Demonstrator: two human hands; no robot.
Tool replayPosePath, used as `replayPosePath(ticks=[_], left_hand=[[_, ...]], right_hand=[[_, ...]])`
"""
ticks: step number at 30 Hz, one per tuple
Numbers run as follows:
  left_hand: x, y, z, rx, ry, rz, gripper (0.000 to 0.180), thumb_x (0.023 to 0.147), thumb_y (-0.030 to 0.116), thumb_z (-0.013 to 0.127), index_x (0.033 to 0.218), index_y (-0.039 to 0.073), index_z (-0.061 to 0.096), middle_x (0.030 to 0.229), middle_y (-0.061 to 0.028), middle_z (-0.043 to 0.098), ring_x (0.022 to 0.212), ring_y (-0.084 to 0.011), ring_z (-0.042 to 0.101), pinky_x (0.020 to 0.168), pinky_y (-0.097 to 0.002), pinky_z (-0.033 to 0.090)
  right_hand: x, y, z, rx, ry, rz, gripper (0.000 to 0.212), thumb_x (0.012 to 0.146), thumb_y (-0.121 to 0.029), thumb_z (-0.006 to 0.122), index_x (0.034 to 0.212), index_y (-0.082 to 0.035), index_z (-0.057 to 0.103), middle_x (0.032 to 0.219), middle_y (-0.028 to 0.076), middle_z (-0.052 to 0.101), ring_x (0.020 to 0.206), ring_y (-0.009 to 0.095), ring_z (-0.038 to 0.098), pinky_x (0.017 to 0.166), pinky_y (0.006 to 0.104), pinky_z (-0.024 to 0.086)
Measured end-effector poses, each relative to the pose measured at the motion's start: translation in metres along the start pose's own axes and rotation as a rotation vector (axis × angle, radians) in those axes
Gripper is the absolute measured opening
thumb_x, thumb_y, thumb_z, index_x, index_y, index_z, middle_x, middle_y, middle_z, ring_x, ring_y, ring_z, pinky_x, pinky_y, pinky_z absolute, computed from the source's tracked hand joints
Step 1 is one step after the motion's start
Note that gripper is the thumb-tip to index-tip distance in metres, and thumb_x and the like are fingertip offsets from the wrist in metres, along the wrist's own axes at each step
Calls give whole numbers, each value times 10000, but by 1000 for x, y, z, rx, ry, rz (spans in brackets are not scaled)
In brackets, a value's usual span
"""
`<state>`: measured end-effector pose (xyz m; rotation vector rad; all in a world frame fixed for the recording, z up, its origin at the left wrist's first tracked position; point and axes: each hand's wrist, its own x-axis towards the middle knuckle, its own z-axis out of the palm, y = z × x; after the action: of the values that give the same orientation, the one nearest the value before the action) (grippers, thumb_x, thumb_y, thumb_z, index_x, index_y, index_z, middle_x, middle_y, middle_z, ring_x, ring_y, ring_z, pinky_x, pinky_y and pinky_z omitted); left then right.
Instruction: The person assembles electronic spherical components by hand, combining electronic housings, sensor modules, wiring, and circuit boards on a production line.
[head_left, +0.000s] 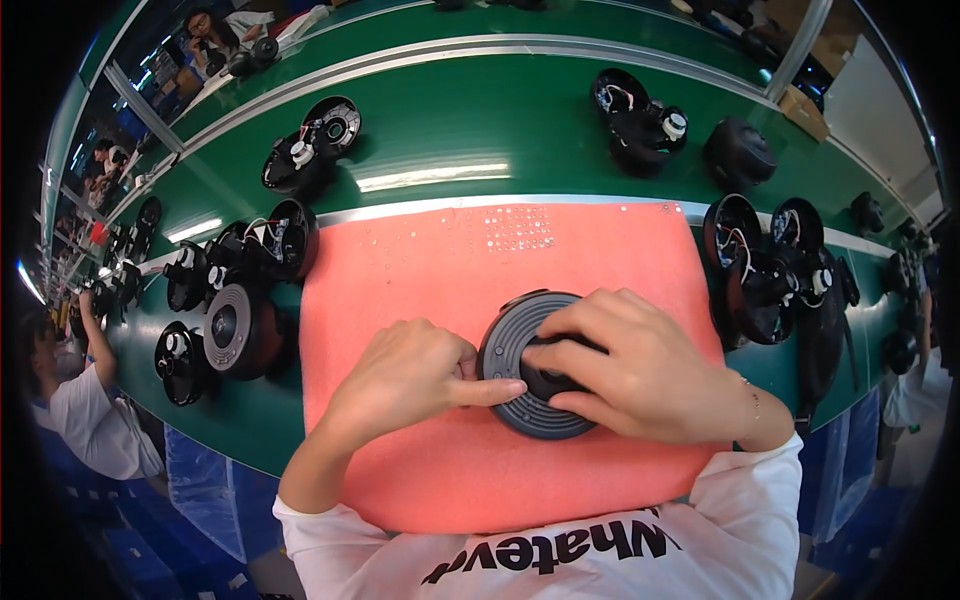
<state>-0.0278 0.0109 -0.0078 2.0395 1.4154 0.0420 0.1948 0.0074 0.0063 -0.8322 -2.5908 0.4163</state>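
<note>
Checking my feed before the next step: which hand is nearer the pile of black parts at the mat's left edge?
Left. The left hand lies on the mat between that pile and the grey disc, its fingers touching the disc's left rim. The right hand covers the disc, farther away.

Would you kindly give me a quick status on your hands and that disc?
Left hand fingertip pressing the ribbed grey disc. Right hand gripping its centre. Disc flat on the pink mat. Nothing in the way.
</note>
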Motion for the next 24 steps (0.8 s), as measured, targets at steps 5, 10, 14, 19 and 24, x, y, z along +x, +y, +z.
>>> replayPosePath(ticks=[5, 10, 14, 19, 24], left_hand=[[2, -2, -3, 78, -3, 6, 552, 656, 556, 661, 526, 23, 594, 425, -86, 471, 410, -217, 479, 446, -325, 346], [4, 6, -9, 172, -42, -24, 563, 656, 571, 655, 561, 17, 632, 441, -91, 504, 446, -223, 512, 477, -307, 386], [6, 1, -4, 58, -173, -100, 580, 721, 565, 609, 792, -5, 688, 633, -119, 636, 596, -222, 617, 595, -318, 482], [6, -22, 48, -861, -171, -27, 632, 774, 429, 631, 1192, -24, 490, 1038, -128, 595, 875, -186, 590, 742, -325, 490], [0, -10, 57, -1222, -130, -93, 680, 786, 365, 638, 1286, -23, 388, 1171, -134, 526, 1053, -192, 522, 870, -322, 442]], right_hand=[[7, 8, -10, 230, -89, -77, 328, 727, -102, 601, 1043, -24, 555, 1038, 129, 544, 957, 275, 520, 773, 371, 429], [39, 124, 8, 1520, 855, 613, 689, 784, -270, 646, 1306, -15, 276, 1241, 220, 420, 1116, 302, 471, 951, 415, 400], [64, 208, 21, 1707, 1365, 898, 817, 771, -196, 664, 1349, -78, 98, 1248, 282, 321, 1096, 338, 468, 909, 484, 437], [46, 282, 43, 1363, 1718, 658, 779, 722, 12, 589, 1328, -215, 155, 1215, 134, 373, 1011, 298, 500, 798, 440, 484], [45, 235, 34, 1450, 1363, 602, 601, 768, 36, 548, 1258, -98, 226, 1193, 163, 396, 1052, 338, 493, 867, 486, 471]])
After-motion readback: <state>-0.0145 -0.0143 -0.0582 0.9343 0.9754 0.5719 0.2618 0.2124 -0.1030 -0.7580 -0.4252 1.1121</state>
